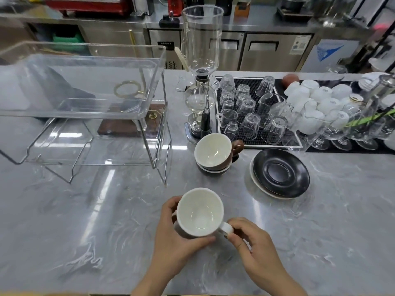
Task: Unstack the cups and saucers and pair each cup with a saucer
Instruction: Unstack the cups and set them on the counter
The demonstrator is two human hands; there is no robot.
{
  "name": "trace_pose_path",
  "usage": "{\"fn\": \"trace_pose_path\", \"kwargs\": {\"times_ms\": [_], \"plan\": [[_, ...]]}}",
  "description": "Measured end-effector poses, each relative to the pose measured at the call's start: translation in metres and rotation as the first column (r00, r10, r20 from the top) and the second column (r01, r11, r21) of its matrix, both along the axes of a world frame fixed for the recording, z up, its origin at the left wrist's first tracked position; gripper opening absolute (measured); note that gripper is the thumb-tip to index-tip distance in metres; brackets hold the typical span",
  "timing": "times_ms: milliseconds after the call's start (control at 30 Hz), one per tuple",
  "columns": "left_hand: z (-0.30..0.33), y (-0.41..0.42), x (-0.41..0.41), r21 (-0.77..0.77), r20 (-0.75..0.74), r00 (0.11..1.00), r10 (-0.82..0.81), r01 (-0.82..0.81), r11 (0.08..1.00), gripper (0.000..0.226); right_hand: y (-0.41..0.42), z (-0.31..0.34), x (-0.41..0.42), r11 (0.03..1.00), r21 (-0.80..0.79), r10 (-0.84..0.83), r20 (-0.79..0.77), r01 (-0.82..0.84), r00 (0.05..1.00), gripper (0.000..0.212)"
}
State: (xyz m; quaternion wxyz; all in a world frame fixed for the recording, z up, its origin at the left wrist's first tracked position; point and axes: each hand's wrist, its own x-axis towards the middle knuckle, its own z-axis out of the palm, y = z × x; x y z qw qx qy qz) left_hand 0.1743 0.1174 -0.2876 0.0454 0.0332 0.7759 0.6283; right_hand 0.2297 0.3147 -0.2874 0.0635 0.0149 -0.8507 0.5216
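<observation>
Slippage is the main risk: the white cup [199,212] sits near, the left hand [175,238] cupping its body and the right hand [249,242] pinching its handle. Swung carelessly toward the far-right saucer stack [280,174], it could knock the brown cup [213,151].

The setting is a café or coffee-bar service area; the evidence is as follows: a grey marble-pattern tabletop [320,231] carries a glass siphon coffee brewer [201,67]; just beside it, a black drainage mat [275,97] holds many inverted clear glasses [249,124]; a cluster of inverted white cups [320,101] lies to the right of the glasses; a clear acrylic display case [81,82] on a wire stand occupies the left side; behind the tabletop, a stainless-steel undercounter refrigeration unit [265,52] runs along the rear; a red machine [85,5] sits on the rear counter, its type not determinable.
</observation>
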Motion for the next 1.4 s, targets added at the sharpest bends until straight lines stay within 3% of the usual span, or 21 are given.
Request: {"fn": "trace_pose_path", "kwargs": {"times_ms": [533, 1033, 1167, 1400], "plan": [[-0.011, -0.007, 0.009, -0.102, 0.064, 0.998, 0.028, -0.021, 0.995, 0.109, -0.003, -0.015, 0.004, 0.999, 0.043, 0.017, 0.053, -0.020, 0.998, 0.013], [-0.010, -0.012, 0.007, -0.171, 0.031, 0.998, -0.047, 0.052, 0.984, 0.109, -0.003, -0.019, 0.004, 0.999, 0.034, 0.038, 0.088, -0.041, 0.995, 0.012], [-0.009, -0.016, 0.006, -0.154, 0.031, 0.997, -0.064, 0.068, 0.986, 0.115, 0.001, -0.018, 0.005, 1.000, -0.015, 0.006, 0.111, -0.005, 0.994, 0.025], [0.005, -0.012, -0.004, -0.175, -0.031, 0.999, -0.044, 0.038, 0.984, 0.100, 0.008, -0.004, -0.003, 1.000, -0.003, -0.030, 0.077, 0.030, 0.997, 0.028]]}}
